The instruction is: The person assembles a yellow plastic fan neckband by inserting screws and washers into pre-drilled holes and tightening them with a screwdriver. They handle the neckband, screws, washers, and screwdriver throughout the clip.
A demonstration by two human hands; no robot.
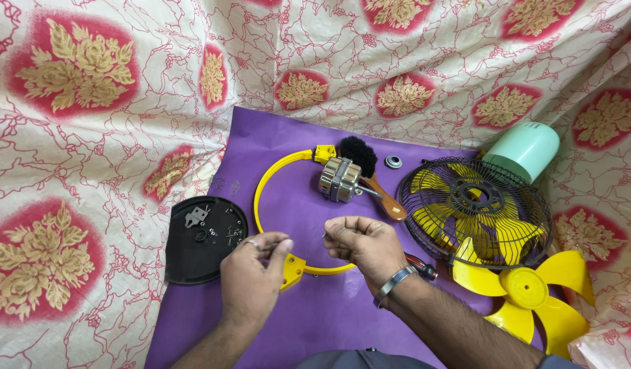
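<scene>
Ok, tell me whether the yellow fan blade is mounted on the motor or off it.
Off. The yellow fan blade lies loose at the right edge of the purple sheet, apart from the motor, which sits inside the yellow ring.

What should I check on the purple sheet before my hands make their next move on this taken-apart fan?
1. Left hand pinches something small: cannot tell what.
2. Right hand fingers curled shut, any part in them hidden: cannot tell.
3. Yellow ring lies flat under both hands: ok.
4. Motor rests inside the ring by the black brush: ok.
5. Small screws and bracket sit in the black round cover: ok.
6. Screwdriver partly hidden behind right wrist: not ok.
</scene>
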